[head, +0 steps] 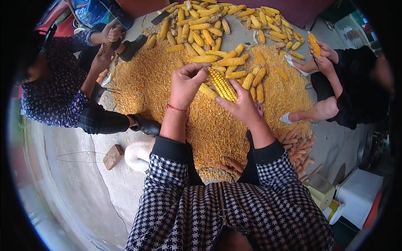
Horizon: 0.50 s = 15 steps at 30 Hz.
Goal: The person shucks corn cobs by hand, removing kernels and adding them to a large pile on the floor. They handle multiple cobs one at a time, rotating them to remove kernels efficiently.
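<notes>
Between my two hands is a yellow corn cob (223,85), tilted, with its kernels still on along the visible side. My left hand (187,82) pinches its upper tip with thumb and fingers. The lower end rests in my right hand (241,103), the thumb along one side and the fingers on the other. Under both hands spreads a large heap of loose corn kernels (216,135). Several unshelled cobs (232,61) lie on the heap just beyond my hands. A few bare reddish cobs (231,163) lie close to my lap.
A pile of unshelled cobs (198,26) lies at the back. At left, a person (56,78) holds a cob; at right, another person (355,84) holds a yellow one. Stripped cobs (296,147) are heaped at right, near a white box (359,196). A wooden block (113,157) sits left.
</notes>
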### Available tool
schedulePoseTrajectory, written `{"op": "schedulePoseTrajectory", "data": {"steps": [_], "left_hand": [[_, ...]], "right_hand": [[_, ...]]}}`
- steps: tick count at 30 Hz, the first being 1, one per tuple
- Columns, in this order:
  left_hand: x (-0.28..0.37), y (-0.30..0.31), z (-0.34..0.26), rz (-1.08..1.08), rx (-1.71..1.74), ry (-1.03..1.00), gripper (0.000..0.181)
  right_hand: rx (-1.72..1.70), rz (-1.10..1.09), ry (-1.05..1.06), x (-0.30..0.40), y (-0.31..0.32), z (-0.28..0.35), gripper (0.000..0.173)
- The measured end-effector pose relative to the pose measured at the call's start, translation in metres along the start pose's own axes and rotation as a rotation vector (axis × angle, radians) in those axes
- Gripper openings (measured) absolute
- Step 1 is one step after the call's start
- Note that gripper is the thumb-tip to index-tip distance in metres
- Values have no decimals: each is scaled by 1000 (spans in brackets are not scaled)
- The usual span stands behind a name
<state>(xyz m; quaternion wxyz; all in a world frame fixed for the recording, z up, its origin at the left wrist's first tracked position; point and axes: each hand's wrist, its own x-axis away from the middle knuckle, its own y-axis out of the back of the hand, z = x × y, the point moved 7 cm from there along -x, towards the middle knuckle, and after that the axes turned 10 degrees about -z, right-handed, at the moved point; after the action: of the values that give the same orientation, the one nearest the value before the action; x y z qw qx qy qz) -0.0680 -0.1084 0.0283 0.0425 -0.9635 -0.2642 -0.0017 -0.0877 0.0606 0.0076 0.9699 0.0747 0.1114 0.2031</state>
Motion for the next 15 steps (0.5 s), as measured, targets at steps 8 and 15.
{"op": "schedulePoseTrajectory", "data": {"steps": [8,15], "left_hand": [[-4,10,18,-82,249,37,28],[4,-4,30,140,-26,219,16]], "right_hand": [[-179,50,-141,2,-8,-1,59],[-174,267,-288,-2,9,-6,69]]}}
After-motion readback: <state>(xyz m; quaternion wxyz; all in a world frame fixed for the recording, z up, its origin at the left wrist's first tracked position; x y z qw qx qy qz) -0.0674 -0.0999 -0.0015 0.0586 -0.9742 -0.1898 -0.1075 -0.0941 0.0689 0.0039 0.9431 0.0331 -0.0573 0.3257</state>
